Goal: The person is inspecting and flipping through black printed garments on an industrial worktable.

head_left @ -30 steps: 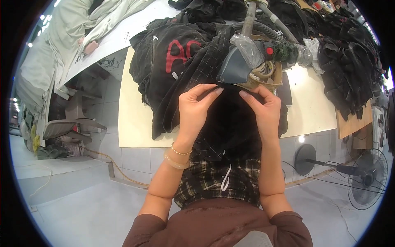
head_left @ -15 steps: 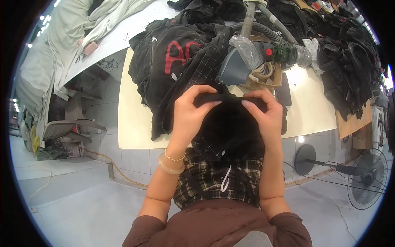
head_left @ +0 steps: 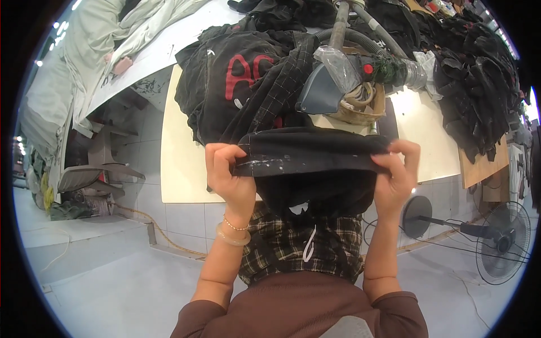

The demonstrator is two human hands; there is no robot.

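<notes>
Between my hands a black garment [head_left: 315, 155] is stretched out sideways, its band-like edge flecked with white lint and thread. My left hand [head_left: 230, 172] grips the band's left end, fingers curled over the cloth. At the other end my right hand [head_left: 397, 169] pinches the cloth between thumb and fingers. The rest of the garment hangs down over my lap, above a checked cloth [head_left: 293, 242]. Just beyond the band sits a dark grey machine head [head_left: 321, 93], apart from my hands.
A heap of black garments with red lettering [head_left: 236, 79] covers the table's left part. More dark clothes [head_left: 473, 90] hang over its right side. Behind the garment stands a box [head_left: 363, 110] with coiled material. A fan [head_left: 501, 242] is at right, a chair [head_left: 93, 172] at left.
My hands have moved apart and slightly nearer to me. The garment's edge, bunched between my fingers before, is now spread wide and shows its linty face.
</notes>
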